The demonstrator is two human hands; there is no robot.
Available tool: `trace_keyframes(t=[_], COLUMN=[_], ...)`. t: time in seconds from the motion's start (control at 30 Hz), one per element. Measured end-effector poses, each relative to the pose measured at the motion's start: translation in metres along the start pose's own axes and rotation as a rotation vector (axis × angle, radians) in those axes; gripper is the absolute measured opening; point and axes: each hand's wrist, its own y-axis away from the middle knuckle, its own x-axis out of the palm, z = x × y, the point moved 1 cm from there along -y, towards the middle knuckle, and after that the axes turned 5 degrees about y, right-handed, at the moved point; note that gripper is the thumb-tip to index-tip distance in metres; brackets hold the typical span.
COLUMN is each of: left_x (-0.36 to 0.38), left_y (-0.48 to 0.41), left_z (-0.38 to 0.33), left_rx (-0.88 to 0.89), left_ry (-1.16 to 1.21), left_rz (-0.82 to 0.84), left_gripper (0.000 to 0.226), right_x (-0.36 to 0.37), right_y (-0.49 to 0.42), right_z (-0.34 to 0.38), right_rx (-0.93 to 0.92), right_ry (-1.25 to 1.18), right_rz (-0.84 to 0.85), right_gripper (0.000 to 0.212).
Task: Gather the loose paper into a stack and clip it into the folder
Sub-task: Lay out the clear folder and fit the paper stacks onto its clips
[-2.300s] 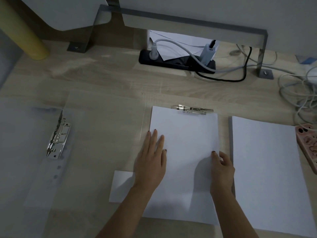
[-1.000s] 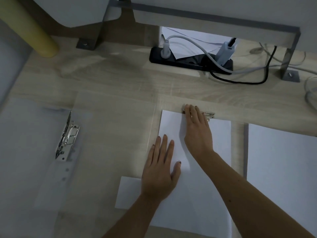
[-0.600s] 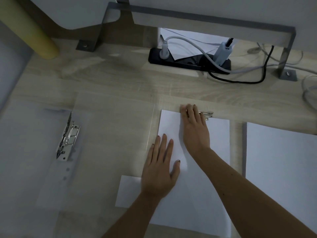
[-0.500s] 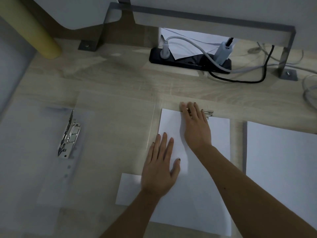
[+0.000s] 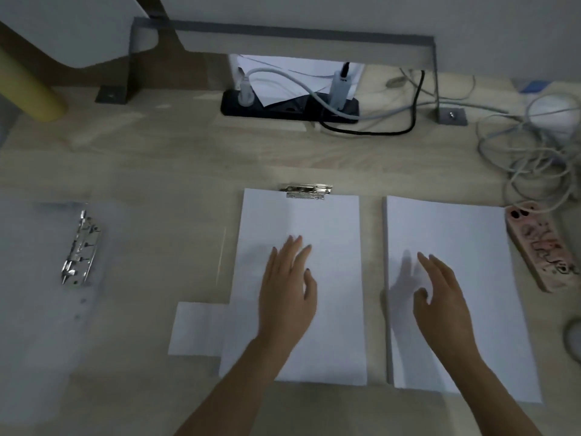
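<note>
A white sheet (image 5: 330, 247) lies in the middle of the desk on a clear folder board, its top edge under a metal clip (image 5: 306, 191). My left hand (image 5: 287, 294) rests flat on this sheet with straight fingers. To the right lies a thicker stack of white paper (image 5: 471, 262). My right hand (image 5: 440, 297) hovers over the stack's left part, fingers spread and holding nothing. A smaller white sheet (image 5: 198, 328) sticks out at the lower left of the clipped sheet.
A clear ring binder with a metal lever mechanism (image 5: 80, 247) lies open at the left. A black power strip (image 5: 289, 107) with cables sits at the back, tangled cables (image 5: 528, 152) at the right. A pink phone case (image 5: 540, 247) lies beside the stack.
My right hand has left the metal clip at the top of the sheet and moved right and down over the paper stack. My left hand stays flat on the clipped sheet.
</note>
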Motion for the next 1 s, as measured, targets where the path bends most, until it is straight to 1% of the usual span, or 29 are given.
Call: trace_keyframes(t=[0.03,0.1,0.17,0.23,0.33,0.4,0.47,0.53,0.6,0.67,0.73,0.77,0.87,0.93,1.0], left_x=[0.006,0.022,0.040,0.055,0.064,0.064,0.061,0.060,0.063,0.063,0.065,0.066,0.066,0.068,0.070], left_y=[0.003,0.010,0.012,0.009,0.000,-0.011,-0.022,-0.032,-0.036,-0.035,-0.028,-0.024,-0.008,-0.001,0.004], left_z=[-0.022,-0.062,-0.087,-0.100,-0.110,-0.117,-0.120,-0.120,-0.119,-0.121,-0.120,-0.119,-0.120,-0.121,-0.124], left_rx=[-0.011,-0.079,-0.222,-0.348,-0.528,-0.683,-0.791,-0.851,-0.885,-0.872,-0.815,-0.782,-0.769,-0.743,-0.684], left_ry=[0.111,0.305,0.446,0.507,0.589,0.661,0.687,0.695,0.707,0.715,0.765,0.807,0.927,0.977,0.968], left_rz=[0.073,0.276,0.420,0.430,0.391,0.394,0.407,0.438,0.468,0.455,0.405,0.389,0.423,0.432,0.426], left_gripper=[0.041,0.041,0.043,0.040,0.021,0.013,0.002,0.007,0.007,0.009,0.010,0.014,0.018,0.022,0.027], right_x=[-0.001,0.000,0.003,0.007,0.009,0.008,0.007,0.006,0.004,0.000,-0.004,-0.006,-0.010,-0.013,-0.016], right_y=[0.004,0.009,0.012,0.013,0.011,0.010,0.009,0.007,0.006,0.004,0.001,0.000,0.000,0.001,0.002], right_z=[-0.008,-0.020,-0.028,-0.033,-0.034,-0.032,-0.032,-0.032,-0.030,-0.028,-0.027,-0.026,-0.025,-0.026,-0.027], right_rx=[0.018,0.029,0.017,0.003,0.017,0.010,0.004,0.005,0.011,0.042,0.088,0.110,0.143,0.153,0.156], right_ry=[0.008,0.015,0.012,0.015,0.033,0.054,0.065,0.058,0.033,-0.019,-0.085,-0.118,-0.207,-0.248,-0.314], right_rz=[-0.002,0.000,0.004,0.019,0.034,0.047,0.060,0.058,0.054,0.068,0.090,0.105,0.133,0.134,0.144], right_gripper=[0.052,0.051,0.051,0.050,0.050,0.050,0.048,0.044,0.041,0.039,0.041,0.045,0.053,0.049,0.045])
